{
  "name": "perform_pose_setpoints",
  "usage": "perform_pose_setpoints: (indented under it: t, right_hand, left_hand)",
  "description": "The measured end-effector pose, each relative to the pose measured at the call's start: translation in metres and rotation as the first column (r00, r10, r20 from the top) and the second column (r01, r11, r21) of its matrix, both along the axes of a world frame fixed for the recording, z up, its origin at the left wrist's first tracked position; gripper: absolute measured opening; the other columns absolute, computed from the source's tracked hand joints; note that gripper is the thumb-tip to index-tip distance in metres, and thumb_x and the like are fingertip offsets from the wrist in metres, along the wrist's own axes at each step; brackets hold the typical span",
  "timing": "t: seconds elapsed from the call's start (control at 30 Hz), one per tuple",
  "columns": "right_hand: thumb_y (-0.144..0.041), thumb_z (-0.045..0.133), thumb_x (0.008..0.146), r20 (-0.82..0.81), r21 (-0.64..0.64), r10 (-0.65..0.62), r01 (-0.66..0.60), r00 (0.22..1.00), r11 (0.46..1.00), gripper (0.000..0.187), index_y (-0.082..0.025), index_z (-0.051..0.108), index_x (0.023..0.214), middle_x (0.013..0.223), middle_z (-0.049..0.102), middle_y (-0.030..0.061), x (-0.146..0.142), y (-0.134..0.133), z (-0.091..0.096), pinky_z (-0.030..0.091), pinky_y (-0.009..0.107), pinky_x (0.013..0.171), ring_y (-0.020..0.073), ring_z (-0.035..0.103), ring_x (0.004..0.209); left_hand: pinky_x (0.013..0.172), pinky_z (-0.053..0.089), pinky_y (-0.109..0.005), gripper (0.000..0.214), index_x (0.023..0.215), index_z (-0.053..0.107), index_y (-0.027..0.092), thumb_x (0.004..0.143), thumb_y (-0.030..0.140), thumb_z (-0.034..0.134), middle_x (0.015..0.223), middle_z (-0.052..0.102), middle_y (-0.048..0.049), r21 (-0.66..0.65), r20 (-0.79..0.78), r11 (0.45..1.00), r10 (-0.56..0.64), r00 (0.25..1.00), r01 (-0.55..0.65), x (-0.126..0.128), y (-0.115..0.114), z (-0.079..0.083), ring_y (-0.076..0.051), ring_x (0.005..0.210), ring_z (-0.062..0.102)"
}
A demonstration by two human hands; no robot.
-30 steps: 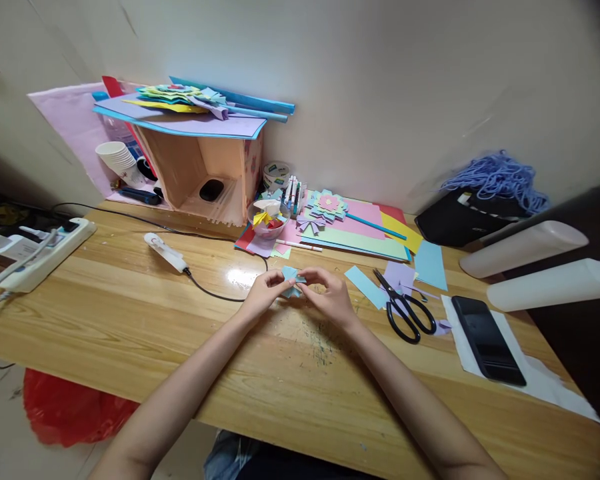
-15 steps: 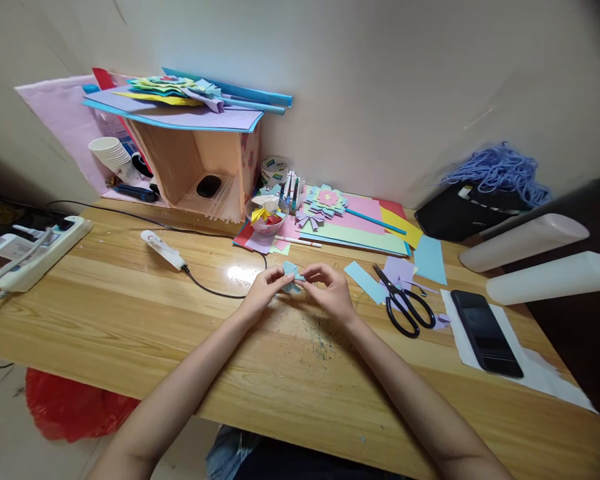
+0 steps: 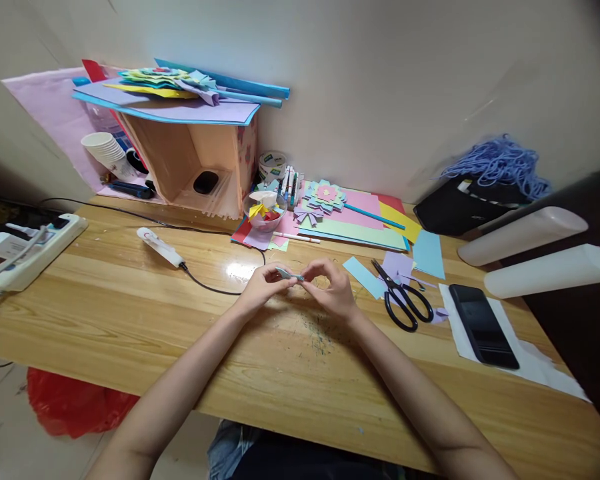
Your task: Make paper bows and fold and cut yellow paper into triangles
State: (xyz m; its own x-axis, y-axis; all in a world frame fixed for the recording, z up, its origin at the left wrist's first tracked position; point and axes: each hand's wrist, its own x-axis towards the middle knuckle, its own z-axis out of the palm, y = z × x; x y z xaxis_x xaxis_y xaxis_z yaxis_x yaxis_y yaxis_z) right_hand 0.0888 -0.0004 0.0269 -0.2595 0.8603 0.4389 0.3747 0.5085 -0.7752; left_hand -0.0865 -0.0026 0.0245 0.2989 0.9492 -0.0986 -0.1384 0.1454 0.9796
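Between my two hands is a small folded piece of light blue paper [image 3: 289, 274], seen nearly edge-on. My left hand [image 3: 266, 288] pinches its left part between thumb and fingers. My right hand [image 3: 331, 288] pinches the right end with thumb and index finger, the fingers curled. Both hands are just above the wooden table [image 3: 205, 360], and the fingers hide part of the paper. To the right of my right hand lie black-handled scissors [image 3: 403, 297], partly over a purple paper piece [image 3: 399, 265]. A light blue paper strip [image 3: 363, 277] lies between them and the hand.
Behind my hands, a clear bowl [image 3: 265, 213] of paper scraps and a paper flower [image 3: 325, 195] sit on coloured sheets. A hot glue gun [image 3: 159, 247] with a cord lies left. A phone [image 3: 483, 325], white rolls [image 3: 550, 270] and an open box [image 3: 200, 160] stand around.
The blue paper has been tilted from showing its wider face to nearly edge-on. Both hands keep their pinch on it, and the view has shifted slightly.
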Motion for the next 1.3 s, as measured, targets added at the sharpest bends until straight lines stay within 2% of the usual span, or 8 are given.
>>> perform_pose_setpoints:
  t: [0.2, 0.33, 0.43, 0.57, 0.83, 0.97, 1.13, 1.3]
  right_hand:
    - [-0.023, 0.064, 0.075, -0.028, -0.022, -0.005, 0.004, 1.000, 1.000, 0.008, -0.021, 0.057, 0.072, 0.071, 0.062, 0.0003, -0.002, 0.000, 0.006, 0.049, 0.028, 0.063, 0.0144, 0.059, 0.064]
    - [-0.025, 0.065, 0.073, -0.099, -0.185, -0.060, 0.041, 0.993, 0.982, 0.011, -0.019, 0.057, 0.069, 0.069, 0.061, 0.0008, -0.006, 0.000, 0.006, 0.048, 0.027, 0.062, 0.0140, 0.058, 0.064]
    - [-0.030, 0.066, 0.071, -0.172, -0.377, -0.115, 0.042, 0.978, 0.925, 0.016, -0.018, 0.056, 0.069, 0.069, 0.061, 0.0009, -0.008, 0.002, 0.003, 0.047, 0.025, 0.058, 0.0130, 0.057, 0.061]
    - [-0.033, 0.067, 0.070, -0.286, -0.478, -0.072, -0.077, 0.956, 0.875, 0.020, -0.017, 0.060, 0.079, 0.080, 0.065, 0.0043, -0.006, 0.005, 0.000, 0.051, 0.027, 0.066, 0.0150, 0.061, 0.073]
    - [-0.021, 0.058, 0.078, -0.089, -0.193, 0.150, -0.165, 0.985, 0.967, 0.014, -0.021, 0.063, 0.091, 0.091, 0.064, 0.0038, -0.001, -0.002, 0.015, 0.053, 0.031, 0.073, 0.0164, 0.062, 0.083]
    - [-0.023, 0.058, 0.081, 0.036, -0.059, 0.124, -0.121, 0.992, 0.991, 0.008, -0.023, 0.064, 0.086, 0.082, 0.066, 0.0031, 0.001, -0.004, 0.018, 0.052, 0.031, 0.068, 0.0170, 0.062, 0.076]
    - [-0.022, 0.061, 0.080, 0.016, -0.049, 0.050, -0.050, 0.999, 0.998, 0.004, -0.022, 0.064, 0.081, 0.078, 0.068, 0.0022, 0.001, -0.005, 0.016, 0.051, 0.030, 0.066, 0.0168, 0.063, 0.070]
    - [-0.020, 0.062, 0.078, -0.011, -0.053, 0.029, -0.030, 1.000, 0.998, 0.005, -0.021, 0.064, 0.074, 0.075, 0.068, 0.0024, 0.000, -0.005, 0.019, 0.051, 0.032, 0.069, 0.0178, 0.063, 0.071]
  left_hand:
    - [0.063, 0.045, -0.025, 0.024, 0.073, 0.062, 0.014, 0.067, 0.037, 0.070, 0.076, 0.059, -0.0016, -0.028, 0.056, 1.000, 0.006, 0.998, -0.005, 0.002, 0.000, 0.000, -0.012, 0.067, 0.056]
    - [0.063, 0.045, -0.024, 0.024, 0.072, 0.060, 0.014, 0.069, 0.036, 0.069, 0.076, 0.058, -0.0021, 0.009, 0.021, 1.000, 0.026, 0.999, -0.026, 0.002, 0.000, -0.001, -0.012, 0.069, 0.055]
    - [0.065, 0.045, -0.025, 0.023, 0.068, 0.060, 0.015, 0.069, 0.036, 0.068, 0.076, 0.057, -0.0023, 0.141, -0.077, 0.986, 0.098, 0.992, -0.086, 0.001, 0.000, -0.001, -0.013, 0.072, 0.054]
    - [0.073, 0.044, -0.028, 0.012, 0.071, 0.066, 0.018, 0.070, 0.030, 0.067, 0.079, 0.057, -0.0036, 0.425, -0.217, 0.895, 0.250, 0.944, -0.140, -0.001, -0.002, 0.003, -0.016, 0.079, 0.054]
    - [0.076, 0.042, -0.030, 0.009, 0.081, 0.070, 0.023, 0.073, 0.021, 0.064, 0.084, 0.058, -0.0047, 0.683, -0.304, 0.730, 0.321, 0.897, -0.030, -0.007, -0.004, 0.004, -0.017, 0.082, 0.055]
    - [0.077, 0.041, -0.031, 0.011, 0.082, 0.070, 0.024, 0.073, 0.021, 0.064, 0.085, 0.060, -0.0052, 0.672, -0.331, 0.740, 0.324, 0.886, -0.020, -0.008, -0.005, 0.002, -0.018, 0.083, 0.055]
    - [0.080, 0.041, -0.033, 0.010, 0.082, 0.069, 0.024, 0.074, 0.024, 0.063, 0.087, 0.065, -0.0060, 0.643, -0.363, 0.766, 0.305, 0.881, -0.001, -0.008, -0.006, 0.003, -0.020, 0.084, 0.058]
    - [0.095, 0.036, -0.037, 0.006, 0.079, 0.066, 0.023, 0.074, 0.023, 0.063, 0.082, 0.070, -0.0035, 0.685, -0.392, 0.728, 0.335, 0.857, 0.029, -0.006, -0.006, 0.004, -0.018, 0.080, 0.062]
